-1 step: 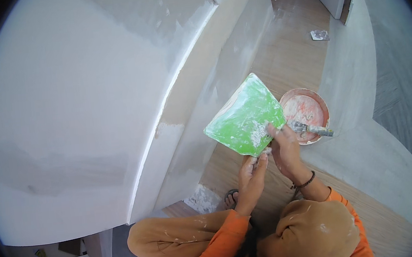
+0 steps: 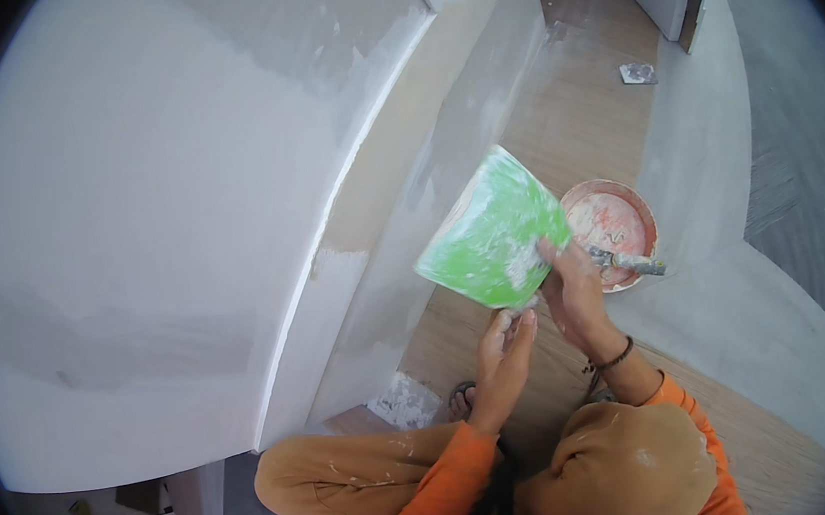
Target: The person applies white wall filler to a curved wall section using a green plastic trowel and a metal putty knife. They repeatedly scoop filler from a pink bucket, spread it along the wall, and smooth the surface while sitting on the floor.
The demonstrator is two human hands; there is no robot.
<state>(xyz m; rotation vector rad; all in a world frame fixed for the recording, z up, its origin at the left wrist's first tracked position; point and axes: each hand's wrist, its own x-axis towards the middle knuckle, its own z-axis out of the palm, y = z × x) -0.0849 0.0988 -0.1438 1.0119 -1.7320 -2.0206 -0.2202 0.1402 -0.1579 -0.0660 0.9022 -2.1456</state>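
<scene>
Both my hands hold a green plastic putty spreader (image 2: 493, 234), a flat four-sided plate smeared with white putty. My left hand (image 2: 505, 350) pinches its lower corner between thumb and fingers. At its right side, my right hand (image 2: 574, 293) grips the edge, fingertips over the smeared face. Just right of that hand stands a round reddish bucket (image 2: 653, 212) with pale putty in it. A putty knife (image 2: 624, 260) lies across the bucket's near rim, its handle sticking out to the right.
A large pale wall (image 2: 156, 204) with patched grey areas fills the left. The wood-look floor (image 2: 571, 135) runs along its base, with a small putty-marked piece (image 2: 637, 73) lying farther off. A white-stained patch (image 2: 405, 401) is near my foot.
The putty spreader has turned slightly in my hands, its left corner shifting a little to the right, and it looks blurred. The bucket and putty knife stay in place.
</scene>
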